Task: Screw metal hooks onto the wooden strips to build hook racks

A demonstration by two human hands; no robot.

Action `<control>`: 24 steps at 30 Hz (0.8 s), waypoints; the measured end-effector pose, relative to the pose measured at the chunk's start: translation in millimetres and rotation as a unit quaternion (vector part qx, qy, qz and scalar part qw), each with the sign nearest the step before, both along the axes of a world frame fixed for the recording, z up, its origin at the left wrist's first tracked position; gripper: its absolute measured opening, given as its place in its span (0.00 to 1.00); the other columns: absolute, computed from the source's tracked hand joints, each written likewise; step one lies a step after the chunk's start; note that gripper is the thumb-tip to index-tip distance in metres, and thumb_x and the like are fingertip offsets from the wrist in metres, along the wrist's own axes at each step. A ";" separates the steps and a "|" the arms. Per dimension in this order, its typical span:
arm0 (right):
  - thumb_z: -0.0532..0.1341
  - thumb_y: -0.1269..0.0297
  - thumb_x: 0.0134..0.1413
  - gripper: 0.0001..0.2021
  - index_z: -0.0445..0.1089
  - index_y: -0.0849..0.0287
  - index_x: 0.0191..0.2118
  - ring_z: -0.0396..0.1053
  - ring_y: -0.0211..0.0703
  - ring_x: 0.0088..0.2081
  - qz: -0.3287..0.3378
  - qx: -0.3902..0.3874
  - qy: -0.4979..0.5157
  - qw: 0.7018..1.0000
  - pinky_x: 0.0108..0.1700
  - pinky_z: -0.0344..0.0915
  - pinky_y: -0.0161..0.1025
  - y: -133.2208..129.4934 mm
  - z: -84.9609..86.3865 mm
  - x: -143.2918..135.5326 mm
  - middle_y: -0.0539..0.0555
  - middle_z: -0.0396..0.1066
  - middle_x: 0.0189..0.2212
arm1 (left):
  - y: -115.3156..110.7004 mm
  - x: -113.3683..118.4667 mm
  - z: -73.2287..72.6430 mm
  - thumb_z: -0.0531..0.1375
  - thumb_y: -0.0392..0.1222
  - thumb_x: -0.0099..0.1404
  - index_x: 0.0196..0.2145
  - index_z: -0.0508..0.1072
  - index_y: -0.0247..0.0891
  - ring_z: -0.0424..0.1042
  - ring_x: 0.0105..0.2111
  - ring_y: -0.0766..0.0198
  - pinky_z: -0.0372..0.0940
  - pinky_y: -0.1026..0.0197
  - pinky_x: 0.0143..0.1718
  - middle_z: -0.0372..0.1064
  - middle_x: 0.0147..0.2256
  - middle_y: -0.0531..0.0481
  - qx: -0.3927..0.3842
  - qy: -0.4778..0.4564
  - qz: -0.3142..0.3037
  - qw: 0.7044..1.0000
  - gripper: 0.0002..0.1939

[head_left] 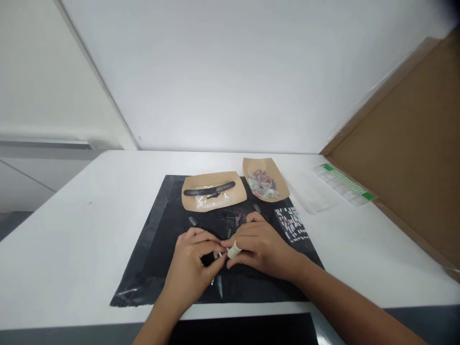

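Observation:
My left hand [196, 256] and my right hand [260, 244] meet over a black mat [151, 273], fingertips pinched together. A small pale piece shows between the left thumb and forefinger, too small to name. At my right fingers sits a cream, ribbed wrap or small cylinder [235, 250]; I cannot tell whether it is worn or held. Around the hands lie loose clear nail tips, one [193, 221] beyond the left hand, one [257, 208] beyond the right. A long clear pointed piece [220, 286] lies just below the fingers.
Behind the hands, a cardboard tray [237, 179] holds a dark curved nail file [210, 189] and white bits. Another cardboard tray [282, 184] holds a heap of nail tips. Rightward are a sheet of pale tabs [293, 224], a clear case with green strips [345, 184] and a brown board [406, 139].

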State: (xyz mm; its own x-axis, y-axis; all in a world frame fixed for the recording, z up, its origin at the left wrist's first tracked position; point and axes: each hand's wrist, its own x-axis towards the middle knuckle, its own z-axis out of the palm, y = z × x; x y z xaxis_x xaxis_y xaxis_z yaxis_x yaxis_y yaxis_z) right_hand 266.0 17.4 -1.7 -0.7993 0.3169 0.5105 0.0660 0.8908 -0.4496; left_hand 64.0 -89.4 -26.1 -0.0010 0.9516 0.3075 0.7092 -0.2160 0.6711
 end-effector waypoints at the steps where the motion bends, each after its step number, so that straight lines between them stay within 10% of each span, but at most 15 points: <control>1: 0.70 0.49 0.64 0.14 0.79 0.56 0.40 0.79 0.40 0.35 -0.001 0.000 0.002 1.000 0.45 0.57 0.43 0.2 -0.8 0.1 0.50 0.84 0.35 | 0.1 -0.1 -0.2 0.68 0.38 0.67 0.34 0.84 0.50 0.74 0.42 0.54 0.62 0.49 0.47 0.82 0.39 0.54 -0.002 -0.002 0.001 1.000 0.06; 15: 0.70 0.52 0.65 0.13 0.78 0.56 0.40 0.78 0.38 0.33 -0.008 0.018 -0.012 1.000 0.46 0.54 0.44 -0.6 -4.0 1.8 0.48 0.82 0.32 | -0.4 -0.4 0.9 0.69 0.38 0.67 0.33 0.84 0.51 0.74 0.43 0.53 0.61 0.49 0.47 0.82 0.39 0.54 -0.009 -0.001 0.001 1.000 0.06; 24: 0.70 0.49 0.63 0.15 0.78 0.56 0.37 0.81 0.40 0.39 0.019 -0.108 0.022 0.994 0.47 0.56 0.43 2.5 8.5 -0.7 0.50 0.85 0.39 | 0.3 -0.7 -0.1 0.71 0.37 0.65 0.33 0.84 0.50 0.75 0.42 0.54 0.61 0.51 0.46 0.82 0.39 0.55 -0.005 -0.001 -0.002 1.000 0.06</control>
